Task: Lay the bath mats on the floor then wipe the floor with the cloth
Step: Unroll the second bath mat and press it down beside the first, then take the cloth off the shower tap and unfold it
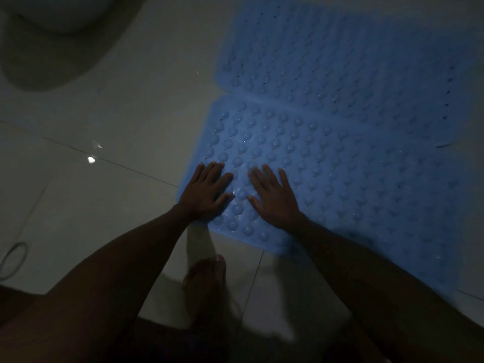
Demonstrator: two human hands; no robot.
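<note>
We see two blue bath mats on the tiled floor (125,106): the near mat (327,163) and the far mat (353,56), meeting edge to edge, perhaps slightly overlapping; the light is dim. Our left hand (207,189) and right hand (272,197) lie flat on the near mat's corner, fingers spread, palms down, arms stretched forward.

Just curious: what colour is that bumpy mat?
Light blue bath mat, covered in raised round bumps; seen in the head view.
</note>
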